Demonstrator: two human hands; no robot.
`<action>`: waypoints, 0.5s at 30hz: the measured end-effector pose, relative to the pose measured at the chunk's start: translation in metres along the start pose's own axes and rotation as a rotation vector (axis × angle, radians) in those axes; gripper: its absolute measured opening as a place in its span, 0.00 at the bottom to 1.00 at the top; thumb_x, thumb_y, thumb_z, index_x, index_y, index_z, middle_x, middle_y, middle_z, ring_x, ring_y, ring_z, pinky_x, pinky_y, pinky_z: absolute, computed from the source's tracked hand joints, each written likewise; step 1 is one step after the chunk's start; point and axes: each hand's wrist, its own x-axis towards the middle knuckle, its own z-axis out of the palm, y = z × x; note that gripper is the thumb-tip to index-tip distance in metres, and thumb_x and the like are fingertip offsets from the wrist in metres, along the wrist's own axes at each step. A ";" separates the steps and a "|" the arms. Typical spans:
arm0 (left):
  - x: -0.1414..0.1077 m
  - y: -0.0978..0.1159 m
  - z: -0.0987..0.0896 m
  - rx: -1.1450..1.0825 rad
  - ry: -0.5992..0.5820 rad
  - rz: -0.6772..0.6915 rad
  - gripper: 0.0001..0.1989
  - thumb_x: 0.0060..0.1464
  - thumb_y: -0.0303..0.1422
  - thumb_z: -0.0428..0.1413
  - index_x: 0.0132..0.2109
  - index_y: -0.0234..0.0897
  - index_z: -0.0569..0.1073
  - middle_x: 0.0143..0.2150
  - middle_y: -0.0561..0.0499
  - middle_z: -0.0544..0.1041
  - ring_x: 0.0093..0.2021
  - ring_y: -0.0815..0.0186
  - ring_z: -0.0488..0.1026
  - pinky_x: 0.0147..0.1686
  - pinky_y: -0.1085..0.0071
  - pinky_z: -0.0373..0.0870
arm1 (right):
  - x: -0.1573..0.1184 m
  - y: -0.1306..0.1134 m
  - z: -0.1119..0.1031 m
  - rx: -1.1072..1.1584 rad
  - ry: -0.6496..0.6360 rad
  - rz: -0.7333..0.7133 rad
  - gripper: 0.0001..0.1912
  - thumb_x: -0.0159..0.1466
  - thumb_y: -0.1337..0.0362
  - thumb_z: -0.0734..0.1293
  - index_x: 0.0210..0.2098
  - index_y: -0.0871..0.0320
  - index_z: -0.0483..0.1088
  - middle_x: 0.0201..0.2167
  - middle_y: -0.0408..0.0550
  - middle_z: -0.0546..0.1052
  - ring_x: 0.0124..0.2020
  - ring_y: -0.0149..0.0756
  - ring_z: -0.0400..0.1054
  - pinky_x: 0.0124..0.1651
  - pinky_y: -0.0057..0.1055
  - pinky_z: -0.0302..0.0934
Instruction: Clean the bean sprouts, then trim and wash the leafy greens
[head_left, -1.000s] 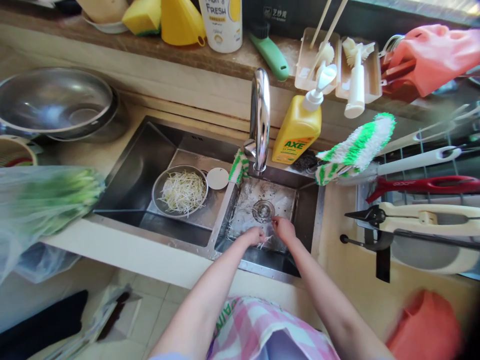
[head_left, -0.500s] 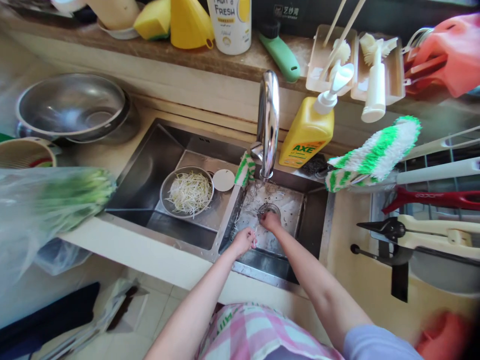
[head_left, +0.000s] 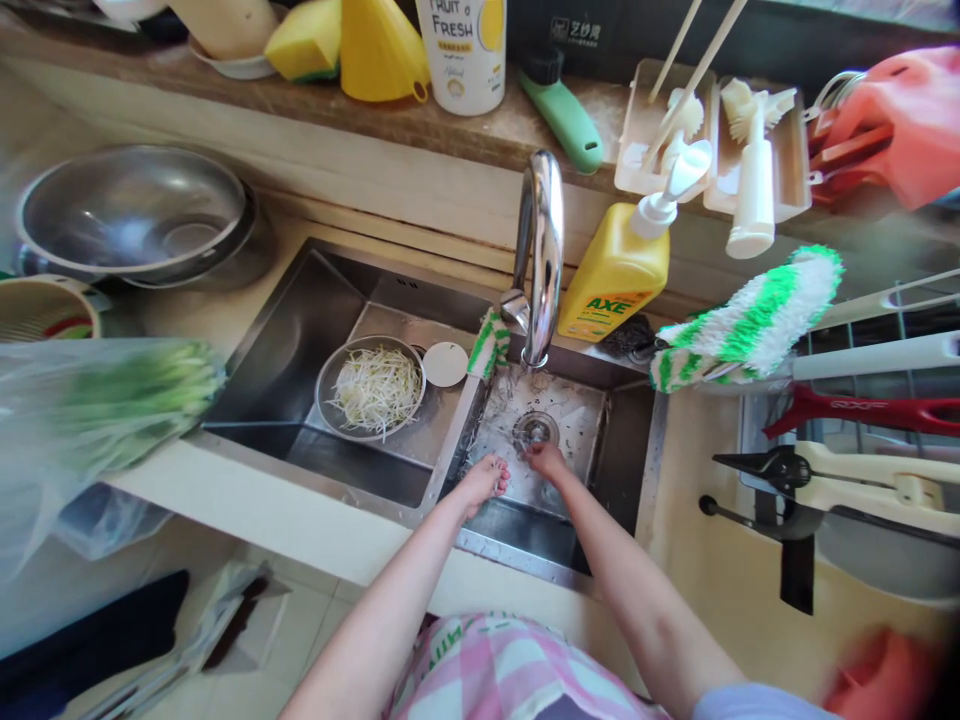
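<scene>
Both of my hands are down in the right basin of the steel sink (head_left: 628, 440). My right hand (head_left: 547, 463) is just below the round drain (head_left: 537, 428), its fingertips pinched together; what they hold, if anything, is too small to tell. My left hand (head_left: 486, 481) is by the divider side of the basin with its fingers curled in, and its contents cannot be made out. Small dark bits and pale strands lie scattered on the basin floor around the drain. In the left basin sits a round metal bowl (head_left: 322, 408) of bean sprouts (head_left: 379, 388).
The faucet (head_left: 546, 260) arches over the right basin. A green-white striped cloth (head_left: 489, 343) hangs on the divider beside a white disc (head_left: 445, 364). A yellow AXE bottle (head_left: 611, 275) stands behind. Bagged greens (head_left: 150, 390) lie left; kitchen shears (head_left: 832, 468) lie right.
My right hand has drawn back from the drain toward me, so the drain now shows. My left hand has shifted slightly left and stays curled.
</scene>
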 end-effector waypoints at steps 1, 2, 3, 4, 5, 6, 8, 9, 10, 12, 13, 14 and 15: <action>0.003 0.000 0.001 0.002 0.004 0.003 0.05 0.48 0.29 0.53 0.31 0.36 0.63 0.23 0.58 0.66 0.20 0.78 0.61 0.25 0.79 0.60 | -0.003 0.007 -0.003 0.014 -0.004 0.002 0.07 0.52 0.63 0.65 0.22 0.60 0.72 0.18 0.45 0.71 0.23 0.32 0.64 0.27 0.25 0.54; 0.005 0.001 0.002 0.000 0.009 0.006 0.04 0.48 0.29 0.53 0.30 0.36 0.63 0.22 0.59 0.65 0.19 0.78 0.60 0.23 0.79 0.58 | -0.007 0.013 -0.005 0.050 -0.004 -0.006 0.08 0.52 0.62 0.65 0.20 0.60 0.70 0.17 0.44 0.70 0.21 0.30 0.62 0.26 0.25 0.54; 0.007 0.001 0.004 -0.003 0.013 0.011 0.04 0.47 0.29 0.52 0.30 0.36 0.62 0.21 0.59 0.64 0.18 0.78 0.59 0.23 0.79 0.57 | -0.012 0.017 -0.007 0.119 -0.005 -0.028 0.09 0.52 0.62 0.65 0.19 0.60 0.69 0.16 0.42 0.68 0.20 0.29 0.61 0.25 0.25 0.53; 0.008 0.002 0.006 -0.004 0.017 0.016 0.04 0.47 0.29 0.52 0.30 0.36 0.62 0.20 0.60 0.62 0.18 0.78 0.58 0.22 0.79 0.57 | -0.018 0.019 -0.008 0.218 -0.013 -0.062 0.10 0.52 0.60 0.64 0.19 0.60 0.67 0.15 0.41 0.68 0.19 0.28 0.60 0.25 0.24 0.53; 0.008 0.002 0.009 -0.006 0.021 0.023 0.05 0.46 0.29 0.53 0.30 0.36 0.63 0.20 0.60 0.62 0.18 0.78 0.58 0.22 0.79 0.56 | -0.024 0.018 -0.007 0.334 -0.027 -0.104 0.11 0.52 0.59 0.64 0.20 0.60 0.67 0.15 0.40 0.67 0.19 0.27 0.58 0.24 0.24 0.52; 0.008 0.003 0.011 -0.005 0.023 0.037 0.06 0.45 0.30 0.54 0.31 0.36 0.64 0.21 0.60 0.62 0.18 0.78 0.58 0.22 0.79 0.56 | -0.031 0.016 -0.006 0.448 -0.047 -0.143 0.12 0.52 0.57 0.64 0.20 0.59 0.66 0.15 0.39 0.66 0.18 0.26 0.57 0.24 0.24 0.52; 0.006 0.003 0.015 0.006 0.020 0.095 0.10 0.42 0.32 0.57 0.33 0.36 0.66 0.23 0.59 0.65 0.20 0.77 0.59 0.23 0.79 0.55 | -0.044 0.008 -0.002 0.591 -0.075 -0.199 0.14 0.50 0.54 0.65 0.21 0.59 0.65 0.15 0.38 0.65 0.17 0.26 0.55 0.23 0.23 0.51; 0.005 0.003 0.017 0.014 0.012 0.134 0.12 0.41 0.33 0.59 0.34 0.35 0.67 0.25 0.58 0.67 0.21 0.77 0.60 0.23 0.79 0.55 | -0.050 0.003 0.001 0.614 -0.073 -0.224 0.15 0.50 0.53 0.65 0.21 0.59 0.64 0.15 0.38 0.65 0.18 0.25 0.55 0.23 0.23 0.50; 0.004 0.002 0.018 0.021 -0.003 0.174 0.14 0.39 0.35 0.60 0.34 0.35 0.68 0.26 0.57 0.68 0.22 0.77 0.60 0.23 0.78 0.55 | -0.055 -0.002 0.004 0.617 -0.064 -0.250 0.15 0.49 0.53 0.66 0.20 0.59 0.64 0.15 0.38 0.65 0.18 0.25 0.55 0.23 0.23 0.50; 0.004 0.000 0.018 0.023 -0.034 0.232 0.16 0.38 0.39 0.61 0.32 0.33 0.69 0.25 0.56 0.69 0.22 0.75 0.61 0.23 0.78 0.55 | -0.063 -0.008 0.007 0.593 -0.046 -0.288 0.15 0.49 0.53 0.66 0.20 0.59 0.64 0.16 0.38 0.65 0.19 0.26 0.56 0.24 0.23 0.50; 0.006 -0.001 0.017 0.023 -0.032 0.241 0.16 0.38 0.41 0.61 0.31 0.33 0.69 0.24 0.55 0.68 0.22 0.75 0.62 0.23 0.77 0.55 | -0.066 -0.009 0.007 0.574 -0.052 -0.292 0.16 0.50 0.52 0.66 0.20 0.59 0.64 0.17 0.39 0.66 0.19 0.26 0.56 0.24 0.23 0.50; 0.008 -0.003 0.015 0.025 -0.009 0.241 0.16 0.38 0.42 0.61 0.30 0.33 0.69 0.23 0.55 0.68 0.23 0.74 0.63 0.23 0.77 0.55 | -0.068 -0.008 0.007 0.548 -0.073 -0.285 0.16 0.51 0.52 0.66 0.21 0.59 0.65 0.17 0.39 0.66 0.19 0.26 0.57 0.24 0.23 0.50; 0.011 -0.005 0.013 0.029 0.030 0.232 0.17 0.39 0.43 0.60 0.29 0.34 0.69 0.22 0.55 0.68 0.23 0.73 0.63 0.24 0.76 0.56 | -0.068 -0.006 0.005 0.505 -0.106 -0.265 0.17 0.53 0.51 0.64 0.22 0.59 0.65 0.16 0.39 0.66 0.18 0.27 0.57 0.24 0.24 0.51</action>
